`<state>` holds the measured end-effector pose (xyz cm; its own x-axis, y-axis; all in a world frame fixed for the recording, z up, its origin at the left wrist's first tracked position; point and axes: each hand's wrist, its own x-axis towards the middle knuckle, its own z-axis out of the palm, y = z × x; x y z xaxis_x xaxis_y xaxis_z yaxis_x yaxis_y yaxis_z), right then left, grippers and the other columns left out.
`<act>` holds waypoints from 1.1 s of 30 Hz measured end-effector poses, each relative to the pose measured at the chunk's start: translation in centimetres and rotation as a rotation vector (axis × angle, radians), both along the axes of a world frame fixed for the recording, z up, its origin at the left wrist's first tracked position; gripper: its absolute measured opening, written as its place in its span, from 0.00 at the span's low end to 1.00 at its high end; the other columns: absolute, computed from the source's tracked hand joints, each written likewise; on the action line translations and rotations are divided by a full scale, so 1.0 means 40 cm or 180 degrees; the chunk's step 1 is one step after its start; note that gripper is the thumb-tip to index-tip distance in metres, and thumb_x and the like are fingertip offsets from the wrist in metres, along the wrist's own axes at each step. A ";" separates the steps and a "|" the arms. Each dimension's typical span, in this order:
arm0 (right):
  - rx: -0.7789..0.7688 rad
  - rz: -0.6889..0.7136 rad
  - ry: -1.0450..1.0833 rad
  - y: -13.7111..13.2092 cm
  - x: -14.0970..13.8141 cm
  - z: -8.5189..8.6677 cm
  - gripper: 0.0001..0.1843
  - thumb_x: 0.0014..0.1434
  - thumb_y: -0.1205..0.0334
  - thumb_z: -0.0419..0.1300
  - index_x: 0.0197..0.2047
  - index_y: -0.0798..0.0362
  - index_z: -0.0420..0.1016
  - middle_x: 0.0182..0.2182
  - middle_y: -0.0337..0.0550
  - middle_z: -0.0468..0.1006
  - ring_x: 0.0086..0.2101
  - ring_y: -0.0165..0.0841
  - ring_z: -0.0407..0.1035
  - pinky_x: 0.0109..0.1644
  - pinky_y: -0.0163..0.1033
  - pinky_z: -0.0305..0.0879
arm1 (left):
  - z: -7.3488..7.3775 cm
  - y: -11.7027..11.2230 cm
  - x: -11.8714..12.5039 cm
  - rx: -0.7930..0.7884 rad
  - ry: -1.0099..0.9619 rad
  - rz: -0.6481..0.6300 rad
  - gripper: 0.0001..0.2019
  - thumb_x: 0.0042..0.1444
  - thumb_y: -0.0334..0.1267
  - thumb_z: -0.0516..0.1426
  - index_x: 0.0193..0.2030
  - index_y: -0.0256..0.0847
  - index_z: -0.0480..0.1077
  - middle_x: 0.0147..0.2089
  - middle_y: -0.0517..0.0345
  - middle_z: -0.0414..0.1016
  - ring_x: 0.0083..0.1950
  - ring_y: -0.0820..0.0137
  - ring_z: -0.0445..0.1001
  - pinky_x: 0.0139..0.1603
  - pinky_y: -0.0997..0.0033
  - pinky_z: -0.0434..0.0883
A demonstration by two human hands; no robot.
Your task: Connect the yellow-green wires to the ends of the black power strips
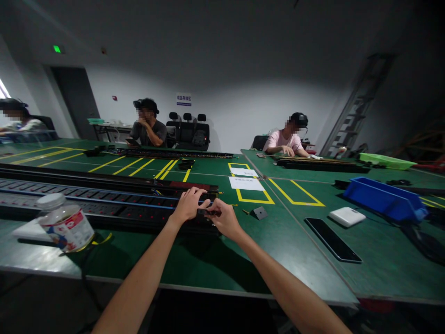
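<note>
Seeing a long black panel (139,214) laid lengthwise along the near side of the green table (281,227), blue lines and red dots facing up. Probably set parallel to the table edge for full support and easy reach. Got the left hand (189,203) over the panel's right end from above, fingers bent, thumb toward the other hand; reads as steadying. Got the right hand (225,218) just beside, in from the end, thumb and fingertips drawn together at a small dark piece (202,211). Can't tell whether actually gripping it: too dark, partly hidden. Can't tell for the left fingers either. Would guess bracing on the left, finer handling on the right.

Also noting a small dark bracket (259,213) with a hole, just right of the panel end, likely parked within right-hand reach. Farther right: phone (333,239), white case (346,216), blue bin (384,198), apparently kept aside for elbow room. At left, in front of the panel: clear jar (71,229) with white lid. Beyond the panel end: paper sheets (246,183) by yellow tape (255,202), maybe for marking a spot.
</note>
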<state>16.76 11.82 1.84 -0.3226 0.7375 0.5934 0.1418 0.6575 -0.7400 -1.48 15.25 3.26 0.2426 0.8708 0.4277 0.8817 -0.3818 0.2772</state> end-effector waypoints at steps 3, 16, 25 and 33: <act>0.0089 0.0030 -0.0013 -0.003 -0.004 -0.001 0.03 0.52 0.66 0.61 0.30 0.51 0.69 0.26 0.38 0.77 0.25 0.30 0.67 0.29 0.33 0.58 | 0.003 -0.003 0.001 0.0003 0.0026 -0.0005 0.21 0.65 0.52 0.53 0.58 0.46 0.72 0.58 0.49 0.72 0.60 0.56 0.70 0.63 0.53 0.65; 0.0162 -0.0094 -0.0043 -0.002 -0.001 0.001 0.03 0.53 0.65 0.61 0.30 0.52 0.70 0.24 0.37 0.75 0.24 0.29 0.65 0.28 0.33 0.56 | 0.002 -0.002 0.000 -0.0013 0.0042 -0.0020 0.21 0.65 0.52 0.53 0.59 0.46 0.71 0.57 0.48 0.72 0.60 0.55 0.70 0.62 0.51 0.66; 0.0168 -0.0095 -0.0030 -0.001 -0.002 -0.006 0.03 0.54 0.65 0.61 0.30 0.52 0.70 0.25 0.37 0.75 0.24 0.29 0.65 0.29 0.33 0.56 | 0.005 -0.007 0.003 -0.0026 0.0044 -0.0013 0.21 0.65 0.52 0.53 0.59 0.46 0.71 0.58 0.48 0.72 0.60 0.55 0.71 0.62 0.51 0.66; 0.0175 -0.0134 0.0009 -0.005 -0.005 -0.005 0.03 0.53 0.66 0.61 0.29 0.51 0.70 0.25 0.37 0.76 0.24 0.29 0.64 0.28 0.32 0.56 | 0.006 -0.007 0.004 -0.0040 0.0088 0.0025 0.21 0.65 0.52 0.54 0.59 0.45 0.72 0.58 0.48 0.72 0.60 0.55 0.71 0.62 0.51 0.66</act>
